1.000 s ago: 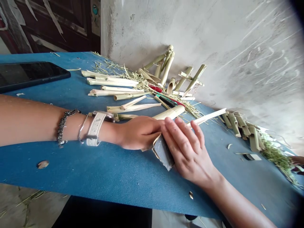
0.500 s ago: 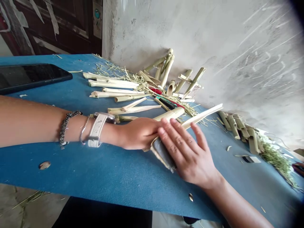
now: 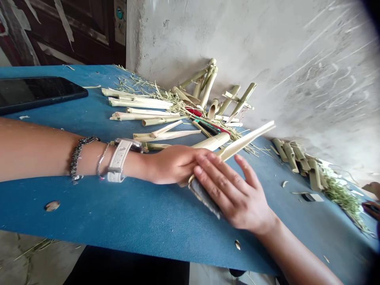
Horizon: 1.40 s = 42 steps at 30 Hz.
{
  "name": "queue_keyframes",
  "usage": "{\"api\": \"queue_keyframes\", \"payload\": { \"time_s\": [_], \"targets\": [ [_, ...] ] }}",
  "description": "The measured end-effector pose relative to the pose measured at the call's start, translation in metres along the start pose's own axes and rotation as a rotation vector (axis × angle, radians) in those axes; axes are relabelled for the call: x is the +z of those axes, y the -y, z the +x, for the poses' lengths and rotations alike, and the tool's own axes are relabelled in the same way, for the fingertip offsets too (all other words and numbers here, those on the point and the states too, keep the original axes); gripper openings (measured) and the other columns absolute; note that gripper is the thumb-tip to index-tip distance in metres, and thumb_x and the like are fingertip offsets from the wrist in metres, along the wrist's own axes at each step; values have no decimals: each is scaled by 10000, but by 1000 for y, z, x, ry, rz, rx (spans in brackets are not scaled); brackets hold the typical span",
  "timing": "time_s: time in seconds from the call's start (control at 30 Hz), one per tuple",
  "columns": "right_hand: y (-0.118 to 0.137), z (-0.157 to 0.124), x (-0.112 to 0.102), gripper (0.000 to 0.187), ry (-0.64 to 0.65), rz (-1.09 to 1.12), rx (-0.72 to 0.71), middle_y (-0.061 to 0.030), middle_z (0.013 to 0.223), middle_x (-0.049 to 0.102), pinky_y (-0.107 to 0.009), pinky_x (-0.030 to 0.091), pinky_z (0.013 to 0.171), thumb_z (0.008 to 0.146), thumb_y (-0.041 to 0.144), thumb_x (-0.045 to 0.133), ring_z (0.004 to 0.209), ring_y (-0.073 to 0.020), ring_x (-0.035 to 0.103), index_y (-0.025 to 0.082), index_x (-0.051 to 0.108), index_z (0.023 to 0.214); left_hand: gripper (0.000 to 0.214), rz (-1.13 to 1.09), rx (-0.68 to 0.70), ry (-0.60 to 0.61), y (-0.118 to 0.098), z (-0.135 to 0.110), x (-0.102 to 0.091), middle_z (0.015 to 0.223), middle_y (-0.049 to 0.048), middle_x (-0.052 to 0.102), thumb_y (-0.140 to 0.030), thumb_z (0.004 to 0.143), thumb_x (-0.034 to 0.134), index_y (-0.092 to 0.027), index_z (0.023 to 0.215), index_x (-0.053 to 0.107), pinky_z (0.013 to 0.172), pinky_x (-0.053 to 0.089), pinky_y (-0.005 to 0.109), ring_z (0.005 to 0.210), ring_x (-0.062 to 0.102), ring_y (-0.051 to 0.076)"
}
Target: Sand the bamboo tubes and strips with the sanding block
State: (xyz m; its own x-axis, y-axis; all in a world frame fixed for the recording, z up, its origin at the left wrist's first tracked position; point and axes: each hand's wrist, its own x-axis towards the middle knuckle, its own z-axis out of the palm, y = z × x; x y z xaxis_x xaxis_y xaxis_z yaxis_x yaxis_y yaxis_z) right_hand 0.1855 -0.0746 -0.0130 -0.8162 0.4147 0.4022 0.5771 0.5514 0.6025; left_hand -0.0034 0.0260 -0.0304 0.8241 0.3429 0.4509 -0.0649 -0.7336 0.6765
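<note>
My left hand (image 3: 178, 164), with a white-strapped watch on its wrist, is closed and presses a split bamboo piece (image 3: 246, 139) down near the table's front. The pale hollow strip slants up to the right past my fingers; its near end is mostly hidden. Over it lies my right hand (image 3: 237, 194), fingers long and together, thumb side apart. Beneath those fingers is a dark grey folded sheet of sandpaper (image 3: 204, 196) with a frayed pale edge, pressed against the bamboo. Another wide bamboo piece (image 3: 215, 141) lies just behind my hands.
Several split bamboo pieces (image 3: 141, 103) and shavings (image 3: 154, 90) lie on the blue table (image 3: 118, 213). Behind them stands a bamboo frame (image 3: 208, 85) by the wall. A phone (image 3: 38, 92) is at left, cut bamboo tubes (image 3: 292, 156) at right. Another person's hand (image 3: 372, 190) shows at the right edge.
My right hand and the sandpaper have shifted slightly left and down along the bamboo. The strip's far end sits a little higher and further left. The whole view has moved slightly.
</note>
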Motion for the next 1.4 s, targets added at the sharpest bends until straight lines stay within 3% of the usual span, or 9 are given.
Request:
{"api": "queue_keyframes", "payload": {
  "time_s": [0.1,0.17,0.27,0.4,0.6,0.67,0.83,1.0,1.4],
  "targets": [
    [-11,-5,2,494,-43,-114,195,-121,1431,440,-422,186,1167,926,116,364,1381,-205,329,68,371,1418,308,-168,-67,103,-3,-1,0,659,0,576,-394,980,309,-156,1023,501,586,470,239,549,550,120],
    [-19,-8,1,528,-149,-195,289,-128,1423,453,-431,217,1156,909,118,404,1346,-222,393,77,352,1433,334,-222,-99,145,-6,-2,-1,621,-27,525,-428,986,312,-151,1047,488,512,432,215,486,503,96],
    [-23,-11,-1,546,-272,-226,293,-118,1429,444,-433,257,1142,900,125,417,1322,-243,427,85,346,1440,324,-229,-109,145,-9,-2,-2,641,-28,521,-408,987,337,-146,1112,481,508,422,199,511,505,91],
    [-16,-8,-4,558,-299,-174,229,-114,1434,439,-407,273,1140,900,130,455,1313,-235,440,79,333,1442,367,-206,-114,147,-9,-2,-3,632,-32,520,-407,987,329,-133,1199,452,508,414,203,504,500,94],
    [-4,-4,-2,519,-96,-49,8,-95,1460,417,-382,205,1165,913,126,455,1359,-196,367,92,366,1423,371,-86,-42,98,-6,-1,-3,679,3,580,-458,977,311,-154,1057,508,644,449,261,632,562,143],
    [-7,-5,1,489,-32,-71,69,-107,1410,487,-399,163,1171,926,129,410,1352,-195,374,91,387,1413,329,-117,-69,91,-6,-1,-2,657,-7,563,-436,978,318,-167,961,506,601,449,249,578,547,128],
    [-14,-8,3,608,-154,-174,360,-140,1227,589,-516,173,1127,881,131,467,1182,-255,521,155,304,1466,265,-221,-116,135,-8,-2,-1,601,-39,524,-383,984,336,-189,1086,486,493,421,211,491,503,101],
    [-7,-5,-4,626,-23,-109,251,-106,1172,500,-570,265,1040,837,187,528,1104,-290,519,341,366,1421,242,-233,-89,107,-8,-1,0,587,-40,498,-357,984,352,-174,1031,503,487,406,215,498,490,101],
    [-3,-5,2,491,-43,-122,230,-97,1172,493,-486,242,1056,864,168,484,1092,-252,508,303,487,1337,218,-242,-96,74,-6,-2,0,612,-28,514,-361,978,351,-197,903,474,487,410,218,521,501,103]
  ]
}}
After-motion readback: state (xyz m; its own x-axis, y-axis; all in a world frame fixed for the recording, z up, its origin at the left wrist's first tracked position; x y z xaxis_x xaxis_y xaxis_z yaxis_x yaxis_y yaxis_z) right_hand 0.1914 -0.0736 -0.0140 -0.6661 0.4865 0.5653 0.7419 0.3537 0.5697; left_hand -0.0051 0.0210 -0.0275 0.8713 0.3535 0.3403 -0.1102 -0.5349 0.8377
